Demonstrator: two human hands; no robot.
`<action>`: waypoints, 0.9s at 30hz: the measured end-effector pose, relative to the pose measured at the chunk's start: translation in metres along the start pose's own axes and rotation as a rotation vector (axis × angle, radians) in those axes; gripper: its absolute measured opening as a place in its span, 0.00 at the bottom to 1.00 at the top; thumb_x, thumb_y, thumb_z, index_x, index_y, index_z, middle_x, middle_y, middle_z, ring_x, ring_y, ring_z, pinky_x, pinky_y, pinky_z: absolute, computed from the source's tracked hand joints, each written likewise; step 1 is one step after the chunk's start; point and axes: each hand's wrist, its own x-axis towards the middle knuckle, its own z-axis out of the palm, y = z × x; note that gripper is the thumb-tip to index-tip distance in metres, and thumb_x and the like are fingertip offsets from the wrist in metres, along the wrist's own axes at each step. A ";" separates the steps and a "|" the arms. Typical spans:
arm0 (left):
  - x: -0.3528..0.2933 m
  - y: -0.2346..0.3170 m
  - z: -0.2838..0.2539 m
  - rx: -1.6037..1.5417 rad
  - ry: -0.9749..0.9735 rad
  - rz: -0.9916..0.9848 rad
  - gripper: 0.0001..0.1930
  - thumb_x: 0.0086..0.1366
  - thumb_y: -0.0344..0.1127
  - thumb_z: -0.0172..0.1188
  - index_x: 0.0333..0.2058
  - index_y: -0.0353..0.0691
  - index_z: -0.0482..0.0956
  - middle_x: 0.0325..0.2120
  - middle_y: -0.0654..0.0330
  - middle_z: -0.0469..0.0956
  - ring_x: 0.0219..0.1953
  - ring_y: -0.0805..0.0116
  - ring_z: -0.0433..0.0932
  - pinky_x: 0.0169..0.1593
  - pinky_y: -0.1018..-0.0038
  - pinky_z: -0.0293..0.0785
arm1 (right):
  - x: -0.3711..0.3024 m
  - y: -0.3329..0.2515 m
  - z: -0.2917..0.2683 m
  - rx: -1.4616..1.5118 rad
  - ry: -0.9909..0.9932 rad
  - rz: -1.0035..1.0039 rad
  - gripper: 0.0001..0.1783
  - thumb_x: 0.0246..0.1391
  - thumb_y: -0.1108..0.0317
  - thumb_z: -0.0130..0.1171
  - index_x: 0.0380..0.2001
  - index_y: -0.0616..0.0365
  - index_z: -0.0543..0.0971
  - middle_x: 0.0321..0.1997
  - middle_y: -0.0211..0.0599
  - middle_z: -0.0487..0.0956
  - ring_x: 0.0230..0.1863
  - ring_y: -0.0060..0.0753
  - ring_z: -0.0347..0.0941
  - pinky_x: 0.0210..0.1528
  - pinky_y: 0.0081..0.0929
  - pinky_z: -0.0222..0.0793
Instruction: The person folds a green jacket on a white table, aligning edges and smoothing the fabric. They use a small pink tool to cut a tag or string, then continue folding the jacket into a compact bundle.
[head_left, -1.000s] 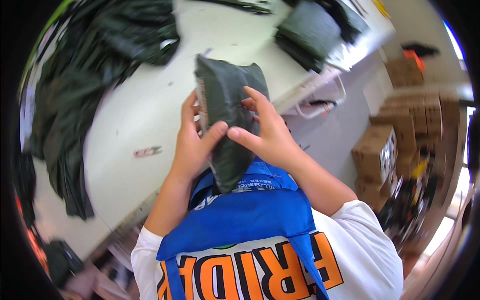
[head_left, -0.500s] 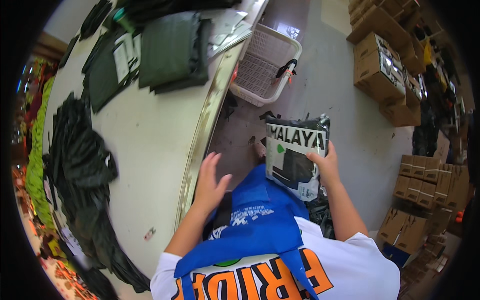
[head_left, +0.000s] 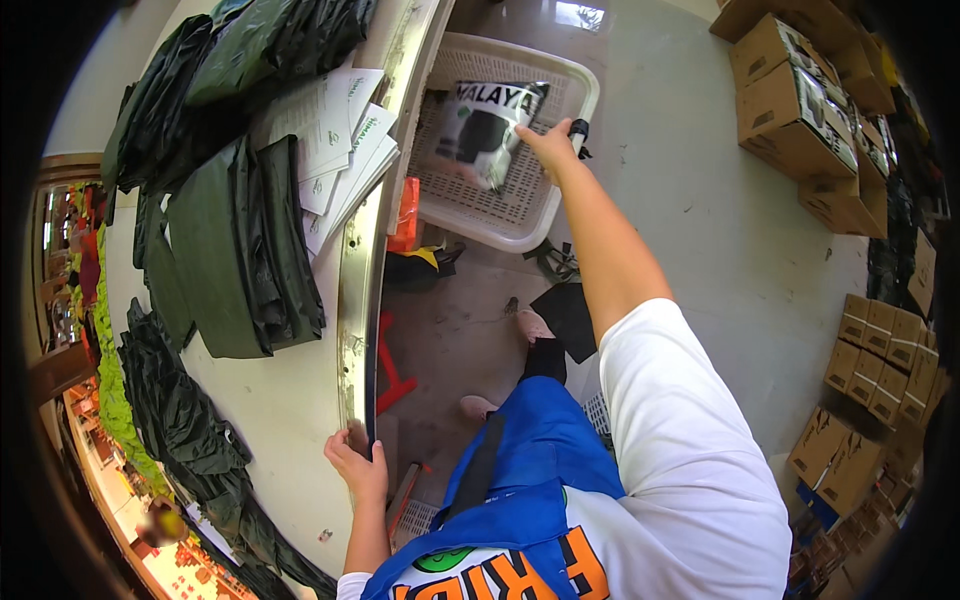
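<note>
A clear plastic package (head_left: 482, 135) with a white-and-black printed front and a dark folded item inside is over the white plastic basket (head_left: 574, 190), blurred by motion. My right hand (head_left: 552, 150) reaches out at the package's right edge, thumb and fingers spread apart, with the thumb tip overlapping that edge. Whether the package touches the basket's bottom cannot be made out. Down at the near part of the table's metal edge, my left hand (head_left: 360, 468) rests with fingers over the rim and thumb apart, holding nothing.
The white table (head_left: 270, 410) on the left carries dark folded plastic bags (head_left: 240, 250), crumpled black plastic (head_left: 180, 400) and printed white papers (head_left: 350, 160). A red stand (head_left: 392, 375) is beneath its edge. Cardboard boxes (head_left: 795, 110) are stacked at the right.
My right hand has carried the package forward and left to the basket, and its grip has loosened. My left hand has come down onto the table's edge. The view has shifted forward.
</note>
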 end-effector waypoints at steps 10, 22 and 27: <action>-0.013 -0.034 0.023 0.235 0.109 0.244 0.34 0.42 0.28 0.68 0.48 0.37 0.60 0.45 0.44 0.62 0.49 0.44 0.63 0.52 0.51 0.61 | -0.068 0.154 0.031 -1.213 -0.248 -0.193 0.52 0.40 0.44 0.67 0.64 0.59 0.58 0.71 0.45 0.51 0.72 0.52 0.42 0.67 0.50 0.48; -0.018 -0.043 0.018 0.292 0.069 0.171 0.36 0.43 0.27 0.63 0.51 0.40 0.54 0.46 0.49 0.56 0.50 0.51 0.58 0.55 0.57 0.56 | 0.031 0.240 0.047 -1.544 -0.567 -0.635 0.34 0.47 0.36 0.56 0.41 0.58 0.77 0.42 0.41 0.79 0.55 0.42 0.69 0.66 0.43 0.50; -0.017 -0.049 0.017 0.305 0.075 0.200 0.36 0.47 0.34 0.64 0.53 0.40 0.54 0.46 0.49 0.56 0.51 0.51 0.57 0.56 0.56 0.54 | 0.066 0.254 -0.055 -1.685 -0.455 -0.553 0.38 0.49 0.37 0.55 0.46 0.65 0.74 0.51 0.47 0.75 0.61 0.45 0.64 0.69 0.44 0.46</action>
